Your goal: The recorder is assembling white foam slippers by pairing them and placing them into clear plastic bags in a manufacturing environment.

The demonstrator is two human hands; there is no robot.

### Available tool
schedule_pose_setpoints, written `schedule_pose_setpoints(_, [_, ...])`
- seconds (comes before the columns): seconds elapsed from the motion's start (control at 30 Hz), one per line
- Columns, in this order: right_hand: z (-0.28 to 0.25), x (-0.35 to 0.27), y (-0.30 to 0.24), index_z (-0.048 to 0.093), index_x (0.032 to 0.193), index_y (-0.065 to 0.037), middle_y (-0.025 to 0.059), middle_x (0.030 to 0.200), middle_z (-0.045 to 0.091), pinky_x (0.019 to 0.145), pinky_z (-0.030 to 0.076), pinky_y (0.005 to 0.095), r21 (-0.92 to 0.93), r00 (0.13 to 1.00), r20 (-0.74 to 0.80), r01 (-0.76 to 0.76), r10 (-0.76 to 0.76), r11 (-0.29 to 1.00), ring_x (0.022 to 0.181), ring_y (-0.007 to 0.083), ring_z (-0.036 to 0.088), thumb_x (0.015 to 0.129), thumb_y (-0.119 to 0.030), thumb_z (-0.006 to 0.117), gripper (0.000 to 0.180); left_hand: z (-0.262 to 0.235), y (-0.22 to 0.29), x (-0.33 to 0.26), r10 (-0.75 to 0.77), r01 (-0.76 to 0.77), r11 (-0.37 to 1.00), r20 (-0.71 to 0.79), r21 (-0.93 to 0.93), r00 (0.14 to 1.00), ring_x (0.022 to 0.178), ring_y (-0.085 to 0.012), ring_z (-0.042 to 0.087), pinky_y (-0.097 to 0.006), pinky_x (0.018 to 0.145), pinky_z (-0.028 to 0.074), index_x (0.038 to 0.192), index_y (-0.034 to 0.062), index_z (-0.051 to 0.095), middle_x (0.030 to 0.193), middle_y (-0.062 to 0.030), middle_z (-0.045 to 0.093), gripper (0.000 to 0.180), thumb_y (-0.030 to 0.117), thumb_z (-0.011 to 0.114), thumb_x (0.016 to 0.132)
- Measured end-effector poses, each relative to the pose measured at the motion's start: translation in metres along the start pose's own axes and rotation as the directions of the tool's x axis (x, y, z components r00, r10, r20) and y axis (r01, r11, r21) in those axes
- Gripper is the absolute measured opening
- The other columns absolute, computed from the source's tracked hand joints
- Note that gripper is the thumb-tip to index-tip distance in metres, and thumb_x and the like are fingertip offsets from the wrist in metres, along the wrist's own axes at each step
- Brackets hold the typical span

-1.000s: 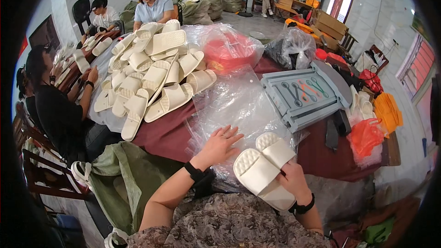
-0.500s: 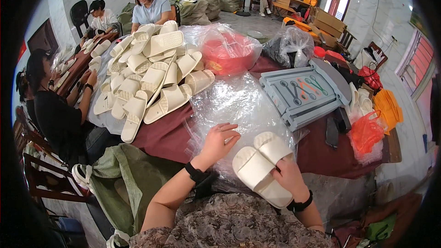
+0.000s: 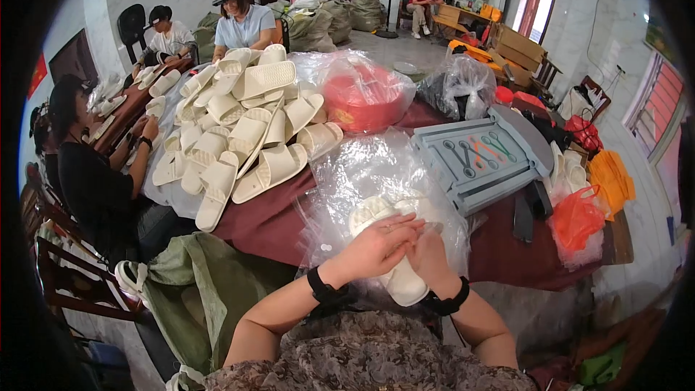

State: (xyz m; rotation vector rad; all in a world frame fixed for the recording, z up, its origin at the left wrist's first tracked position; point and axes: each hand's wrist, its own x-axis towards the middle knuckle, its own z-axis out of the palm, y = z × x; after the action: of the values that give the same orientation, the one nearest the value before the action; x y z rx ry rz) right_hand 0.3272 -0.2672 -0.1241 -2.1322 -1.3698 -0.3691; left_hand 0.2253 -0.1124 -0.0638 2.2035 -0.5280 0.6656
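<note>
A pair of cream slippers (image 3: 406, 284) is held over the near edge of the table, toes pointing away from me; my hands cover their middle. My left hand (image 3: 375, 246) lies across the slippers with its fingers closed over them, touching the right hand's fingers. From the other side my right hand (image 3: 433, 261) grips the pair, its fingertips partly hidden. Just beyond and beneath lie clear plastic bags (image 3: 362, 166), spread flat in a stack. A big heap of similar slippers (image 3: 242, 119) stands on the table at left.
A grey folding stool (image 3: 470, 156) lies right of the bags, with a dark phone-like object (image 3: 523, 219) and a red plastic bag (image 3: 579, 221) beyond. A red basin (image 3: 365, 98) under plastic stands farther back. Co-workers sit at left; a green sack (image 3: 210, 282) hangs near my left.
My left hand has come down from above the bags onto the slippers. The pair, side by side earlier, is now drawn together and turned more upright between both hands.
</note>
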Motion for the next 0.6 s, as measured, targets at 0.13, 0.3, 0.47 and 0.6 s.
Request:
schedule_pose_setpoints(0.13, [0.017, 0.015, 0.005, 0.061, 0.094, -0.001, 0.0182, 0.089, 0.062, 0.069, 0.046, 0.05, 0.496, 0.997, -0.068, 0.009, 0.028, 0.868, 0.085, 0.0394, 0.06, 0.083, -0.022, 0.064, 0.023, 0.0, 0.007, 0.002, 0.025, -0.02, 0.996, 0.058, -0.089, 0.998, 0.131, -0.0379, 0.049, -0.045, 0.107, 0.042, 0.103, 0.0018, 0.057, 0.131, -0.0167, 0.06, 0.013, 0.002, 0.056, 0.09])
schedule_pose_setpoints(0.3, [0.04, 0.061, 0.013, 0.059, 0.103, -0.001, 0.0187, 0.095, 0.06, 0.077, 0.048, 0.0448, -0.017, 0.99, -0.089, -0.114, 0.112, 0.993, 0.093, 0.0378, 0.057, 0.086, -0.024, 0.065, 0.029, -0.01, 0.024, -0.002, 0.058, -0.009, 0.972, 0.2, -0.236, 0.978, 0.132, -0.0389, 0.048, -0.045, 0.107, 0.041, 0.103, 0.0016, 0.057, 0.133, -0.0166, 0.059, 0.014, 0.002, 0.056, 0.088])
schedule_pose_setpoints(0.47, [0.067, 0.039, 0.04, 0.037, 0.145, 0.002, 0.0241, 0.138, 0.047, 0.109, 0.039, 0.0397, 0.88, 0.863, 0.44, -0.47, 0.247, 0.074, 0.125, 0.0406, 0.048, 0.092, -0.036, 0.063, 0.07, -0.023, 0.02, -0.014, 0.088, -0.065, 0.989, 0.178, -0.134, 0.98, 0.133, -0.0381, 0.047, -0.045, 0.107, 0.041, 0.1, 0.0018, 0.059, 0.134, -0.0171, 0.058, 0.013, 0.005, 0.059, 0.087])
schedule_pose_setpoints(0.6, [0.019, 0.006, -0.002, 0.039, 0.146, 0.001, 0.0222, 0.139, 0.048, 0.107, 0.041, 0.038, -0.142, 0.975, 0.214, 0.084, -0.052, 0.986, 0.127, 0.0277, 0.05, 0.093, -0.022, 0.064, 0.063, -0.045, 0.021, -0.039, -0.099, 0.097, 0.971, 0.001, -0.219, 0.995, 0.133, -0.0373, 0.048, -0.045, 0.105, 0.041, 0.101, 0.0023, 0.063, 0.134, -0.0187, 0.058, 0.016, 0.008, 0.063, 0.086])
